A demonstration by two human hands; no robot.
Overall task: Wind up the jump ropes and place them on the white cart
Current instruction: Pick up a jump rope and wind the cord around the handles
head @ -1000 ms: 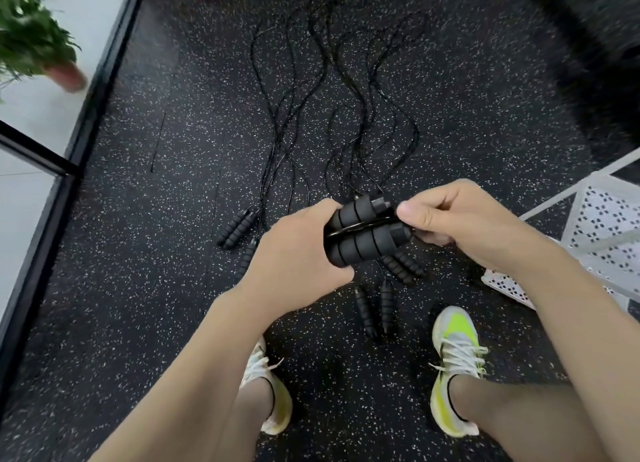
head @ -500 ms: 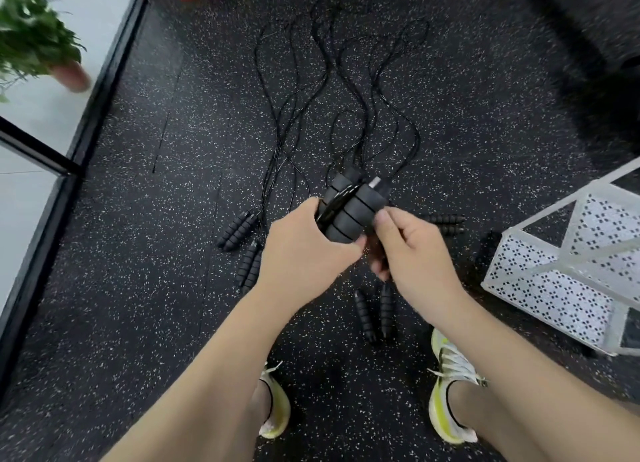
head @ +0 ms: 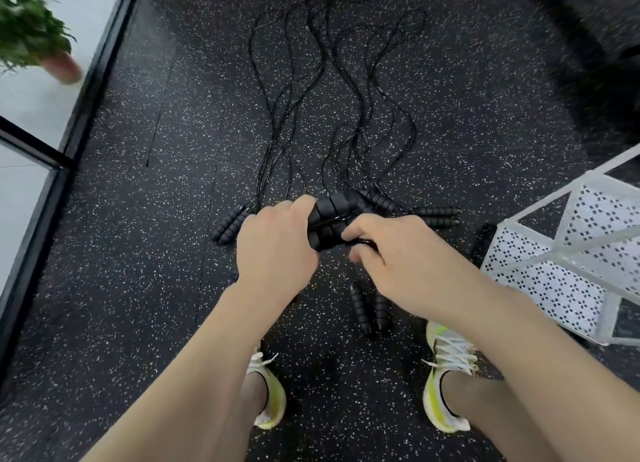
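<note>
Head view: left hand [head: 275,250] clamps the paired handles [head: 329,219] above the floor, right hand [head: 391,257] pinches the cord [head: 363,242] beside them; lay each turn snug and even; white cart [head: 554,253] waits near right

White cart [head: 568,253] cropped at right edge

Loose black cords [head: 332,108] snake across the middle of the speckled floor [head: 166,253], with 2 handles [head: 231,223] lying at the left, 2 handles [head: 437,216] at the right and 2 more [head: 369,307] between the shoes. The white cart [head: 568,274] blocks the right side. Left of the cords the floor lies bare up to the black frame [head: 62,170]; a potted plant [head: 31,35] stands beyond it.
</note>
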